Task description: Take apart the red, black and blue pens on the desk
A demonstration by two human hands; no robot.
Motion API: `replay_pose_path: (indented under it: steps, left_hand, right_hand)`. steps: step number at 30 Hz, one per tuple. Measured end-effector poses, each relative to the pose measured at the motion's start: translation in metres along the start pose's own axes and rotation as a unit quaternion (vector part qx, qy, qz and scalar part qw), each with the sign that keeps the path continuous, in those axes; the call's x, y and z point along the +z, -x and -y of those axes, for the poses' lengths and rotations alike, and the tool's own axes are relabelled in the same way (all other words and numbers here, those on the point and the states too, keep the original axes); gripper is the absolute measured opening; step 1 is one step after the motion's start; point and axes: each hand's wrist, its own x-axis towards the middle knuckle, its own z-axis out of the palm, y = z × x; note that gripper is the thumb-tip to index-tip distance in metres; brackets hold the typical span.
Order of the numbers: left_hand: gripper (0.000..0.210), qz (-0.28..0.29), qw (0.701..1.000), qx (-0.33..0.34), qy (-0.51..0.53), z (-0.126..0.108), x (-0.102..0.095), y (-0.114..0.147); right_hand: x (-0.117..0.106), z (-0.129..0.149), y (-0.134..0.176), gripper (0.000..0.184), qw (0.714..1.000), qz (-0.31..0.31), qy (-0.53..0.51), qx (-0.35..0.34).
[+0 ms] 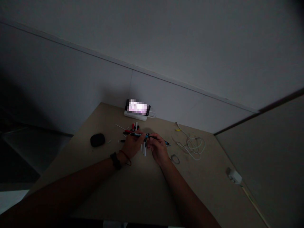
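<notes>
Over the middle of the table, my left hand [134, 144] is closed on a slim dark pen [147, 136] with a blue section. My right hand [158, 147] pinches the same pen's right part; whether it is one piece or two is too dim to tell. Several white sticks, perhaps pens or markers [145, 150], lie between and below my hands. Beyond my left hand is a small cluster of red, black and white pen-like pieces [133, 127]. A thin pen tip with blue on it [167, 143] shows just right of my right hand.
A lit phone [137, 107] leans at the wall on a white block [135, 115]. A black rounded case [97, 140] sits left on the table [133, 193]. White cable [193, 147], a small grey loop [175, 159] and a white plug [234, 176] are at right.
</notes>
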Motion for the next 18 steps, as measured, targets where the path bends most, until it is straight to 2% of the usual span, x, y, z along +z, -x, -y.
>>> replay_pose_path:
  steps: [2, 7, 12, 18]
  left_hand:
    - [0.025, 0.015, 1.000, 0.010, -0.001, -0.0001, 0.0004, -0.0001]
    - [0.031, 0.054, 0.999, -0.004, -0.001, 0.0031, -0.0002, -0.0005]
    - [0.024, 0.043, 0.999, -0.015, -0.014, 0.0007, -0.0012, -0.0001]
    - [0.026, 0.016, 1.000, -0.020, -0.011, -0.0041, 0.0001, 0.0007]
  right_hand:
    - [-0.0005, 0.0002, 0.0002, 0.023, 1.000, 0.004, 0.010, 0.003]
    - [0.0013, 0.0023, 0.0018, 0.025, 1.000, -0.003, 0.016, 0.013]
    - [0.0031, 0.0032, 0.0018, 0.026, 1.000, -0.013, 0.016, 0.013]
    - [0.0019, 0.0022, 0.0006, 0.026, 1.000, -0.012, 0.006, 0.007]
